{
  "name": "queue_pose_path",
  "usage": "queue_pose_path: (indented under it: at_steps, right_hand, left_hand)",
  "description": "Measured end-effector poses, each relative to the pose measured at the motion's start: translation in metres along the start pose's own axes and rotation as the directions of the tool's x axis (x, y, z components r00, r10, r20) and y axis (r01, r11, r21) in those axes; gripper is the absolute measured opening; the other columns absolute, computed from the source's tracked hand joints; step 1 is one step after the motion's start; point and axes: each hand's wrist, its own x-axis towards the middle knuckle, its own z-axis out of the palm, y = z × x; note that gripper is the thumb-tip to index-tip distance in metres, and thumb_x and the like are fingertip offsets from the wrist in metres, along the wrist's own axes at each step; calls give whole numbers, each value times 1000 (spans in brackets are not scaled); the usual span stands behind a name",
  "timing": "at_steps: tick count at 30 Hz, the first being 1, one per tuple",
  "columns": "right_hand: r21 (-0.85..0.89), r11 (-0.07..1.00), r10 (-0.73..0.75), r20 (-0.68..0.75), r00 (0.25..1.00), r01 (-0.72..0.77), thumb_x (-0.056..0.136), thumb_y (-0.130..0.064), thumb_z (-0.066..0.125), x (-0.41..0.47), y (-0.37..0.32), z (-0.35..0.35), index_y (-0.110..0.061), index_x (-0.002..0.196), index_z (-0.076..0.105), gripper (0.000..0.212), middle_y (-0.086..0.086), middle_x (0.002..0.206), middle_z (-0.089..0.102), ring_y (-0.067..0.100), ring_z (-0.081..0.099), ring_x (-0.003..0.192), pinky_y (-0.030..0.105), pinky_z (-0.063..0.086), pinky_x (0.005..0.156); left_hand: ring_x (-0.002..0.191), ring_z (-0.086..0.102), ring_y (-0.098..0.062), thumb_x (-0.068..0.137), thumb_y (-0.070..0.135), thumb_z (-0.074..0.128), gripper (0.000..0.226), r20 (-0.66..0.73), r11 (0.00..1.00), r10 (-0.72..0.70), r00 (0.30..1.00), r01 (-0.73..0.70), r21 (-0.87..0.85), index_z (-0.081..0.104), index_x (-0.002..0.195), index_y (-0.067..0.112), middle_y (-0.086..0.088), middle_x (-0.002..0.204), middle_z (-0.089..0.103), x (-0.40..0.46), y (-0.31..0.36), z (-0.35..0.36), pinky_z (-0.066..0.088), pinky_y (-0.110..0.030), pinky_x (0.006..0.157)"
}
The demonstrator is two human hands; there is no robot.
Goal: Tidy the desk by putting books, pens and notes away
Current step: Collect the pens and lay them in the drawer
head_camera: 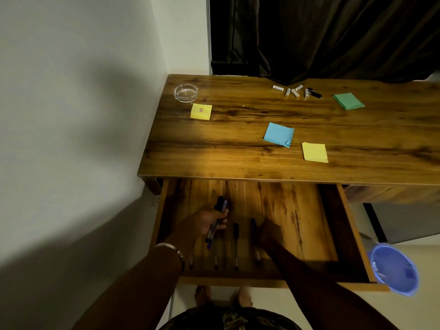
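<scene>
A pale wall (pixel 78 115) fills the left side, and the wooden desk (pixel 238 163) stands in the corner against it. On the desk's far left sits a clear glass ashtray (pixel 186 92), with a yellow note pad (pixel 201 111) just in front of it.

Below the desktop the drawer (pixel 297 217) is pulled out, its wooden floor in shadow. The left hand (pixel 207 222) reaches into the drawer's left part, a bracelet (pixel 175 252) on its wrist. Its fingers curl round a small bundle of pens (pixel 217 219), dark caps pointing away from the person. A few loose pens lie side by side on the drawer floor near its front edge, among them a black-capped pen (pixel 235 244). The right hand (pixel 267 232) rests low over the next one, a blue-capped pen (pixel 253 226); the hand is dark and seen from behind, so whether it holds that pen cannot be told.

Further right on the desktop lie a blue note pad (pixel 279 134) with one corner curled and a second yellow pad (pixel 314 152) nearer the front edge. Towards the back, under the dark curtain (pixel 333 36), a cluster of small batteries (pixel 296 91) lies scattered, and a green note pad (pixel 348 101) sits to their right.

On the floor at far right, just beside the drawer's front corner, stands a blue plastic bin (pixel 395 270). The person's bare feet (pixel 223 296) show beneath the drawer front.
</scene>
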Motion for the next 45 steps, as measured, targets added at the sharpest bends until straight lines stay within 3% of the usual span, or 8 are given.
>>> queue_pose_path:
  at_steps: [11,16,21,26,29,32,38,45]
  right_hand:
    - [75,997,35,23,999,-37,104,-33,33,3,10,7,-6,125,52,40,13,106,61,24,60,89,34,52,74]
    - [-85,993,-72,79,994,79,88,-42,63,-9,-2,-9,-13,123,51,47,8,112,61,23,61,98,32,50,73]
    - [415,872,-346,149,926,259,90,-40,62,-22,-50,-19,-17,97,70,25,3,94,71,23,68,95,39,55,82]
    - [530,841,-251,209,945,106,84,-30,72,-9,-75,-11,-4,93,72,27,16,92,73,31,71,87,50,57,83]
    - [446,884,-217,126,968,140,87,-28,68,-2,-74,-14,-10,93,72,20,11,89,72,25,69,82,38,58,77]
    - [388,914,-188,144,971,119,88,-16,66,5,-61,-16,-16,79,62,10,12,80,66,22,63,66,40,56,66]
    - [-123,952,-262,156,952,282,91,-31,63,15,-37,-7,-3,121,58,42,15,120,61,28,60,110,35,49,91]
    - [-218,931,-265,143,954,291,94,-30,58,19,-40,0,-3,132,48,48,16,134,51,29,50,124,36,40,102]
  left_hand:
    - [80,60,-15,94,3,54,9,78,997,7,997,-13,76,58,91,10,-4,90,59,0,2,-3,52,-28,75]
    - [78,61,-15,95,3,51,9,86,997,12,996,-19,78,59,97,9,-5,87,61,-1,4,-1,52,-27,72]
    - [75,64,-15,96,5,50,18,111,998,-13,994,6,61,55,113,7,-7,86,65,0,5,4,53,-25,62]
    - [75,62,-20,96,7,49,19,98,999,-41,994,38,34,58,111,0,-17,97,63,3,7,7,53,-25,61]
    - [54,55,-7,98,8,45,20,59,999,-31,998,29,25,57,83,10,-6,78,55,2,8,6,45,-16,52]
    - [66,59,-10,95,11,54,11,-51,998,34,998,-32,51,62,86,13,-2,83,61,2,4,-4,50,-19,59]
    - [81,58,-14,94,8,55,15,-124,998,40,991,-35,47,61,107,4,-4,99,59,3,-4,-23,56,-26,67]
    - [69,57,-12,91,12,62,19,-113,998,51,992,-46,45,59,107,2,-4,84,57,-1,-3,-32,54,-25,61]
